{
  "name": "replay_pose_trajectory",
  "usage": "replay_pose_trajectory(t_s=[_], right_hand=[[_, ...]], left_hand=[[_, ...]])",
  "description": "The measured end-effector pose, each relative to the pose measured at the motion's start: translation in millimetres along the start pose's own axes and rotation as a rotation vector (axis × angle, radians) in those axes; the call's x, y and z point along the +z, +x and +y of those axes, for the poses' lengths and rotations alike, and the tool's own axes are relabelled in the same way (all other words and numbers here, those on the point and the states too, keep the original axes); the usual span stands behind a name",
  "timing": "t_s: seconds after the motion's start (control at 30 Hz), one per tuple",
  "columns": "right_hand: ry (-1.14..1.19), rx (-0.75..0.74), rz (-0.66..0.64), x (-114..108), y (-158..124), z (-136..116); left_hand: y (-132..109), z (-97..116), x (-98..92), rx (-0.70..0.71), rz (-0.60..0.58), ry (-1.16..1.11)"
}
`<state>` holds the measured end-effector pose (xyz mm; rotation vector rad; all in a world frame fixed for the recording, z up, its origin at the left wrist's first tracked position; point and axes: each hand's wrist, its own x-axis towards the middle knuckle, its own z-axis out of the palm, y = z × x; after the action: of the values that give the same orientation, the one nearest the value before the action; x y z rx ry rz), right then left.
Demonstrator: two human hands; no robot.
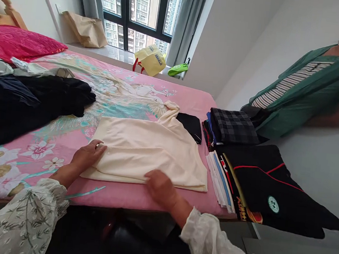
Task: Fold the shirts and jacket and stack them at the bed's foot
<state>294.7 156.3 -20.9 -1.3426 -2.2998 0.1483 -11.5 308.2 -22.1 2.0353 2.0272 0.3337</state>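
A cream top (144, 136) lies partly folded on the bed, with one narrow part, perhaps a sleeve, sticking out at its far side. At its left edge my left hand (89, 155) is closed, thumb and fingers pinching the cloth. My right hand (163, 189) hovers over or touches the near edge, its fingers bent and slightly blurred; whether it grips the cloth does not show. A flat black item (190, 126) rests just behind the top, partly covered by it.
Folded clothes (233, 126) and a black garment with red piping (262, 189) are stacked at the right. Dark clothes (35, 101) pile up on the left of the pink bedsheet (197, 95). A person in green (306, 93) stands at the right. Bags (87, 31) sit on the windowsill.
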Motion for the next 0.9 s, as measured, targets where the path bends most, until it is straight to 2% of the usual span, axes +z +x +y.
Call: replay_pose_trajectory(t_s=[0.03, 0.1, 0.2, 0.3, 0.4, 0.5, 0.7, 0.8, 0.9], right_hand=[[0.033, -0.125, -0.064, 9, -4, -20], [0.044, -0.234, -0.127, 27, -5, -54], [0.016, -0.231, -0.144, 52, 12, -84], [0.01, -0.169, -0.128, 70, 39, -89], [0.022, -0.011, -0.118, 77, 50, -74], [-0.035, 0.103, -0.181, 71, 34, -38], [-0.145, 0.085, -0.23, 22, -31, 47], [-0.191, 0.261, -0.212, -1, -48, 67], [-0.225, 0.458, -0.253, -12, -58, 73]], left_hand=[[0, 2, 0.0, 0.0, 0.009, 0.002], [2, 8, -2.2, 0.011, 0.033, -0.009], [5, 19, -12.0, 0.024, 0.056, -0.089], [10, 31, -26.5, 0.023, 0.049, -0.219], [16, 36, -36.4, 0.019, 0.051, -0.281], [18, 30, -34.3, 0.008, 0.077, -0.275], [1, 4, 0.2, -0.004, 0.067, -0.097], [-9, -1, 13.8, -0.002, 0.069, -0.022], [-15, 1, 16.2, -0.002, 0.054, 0.036]])
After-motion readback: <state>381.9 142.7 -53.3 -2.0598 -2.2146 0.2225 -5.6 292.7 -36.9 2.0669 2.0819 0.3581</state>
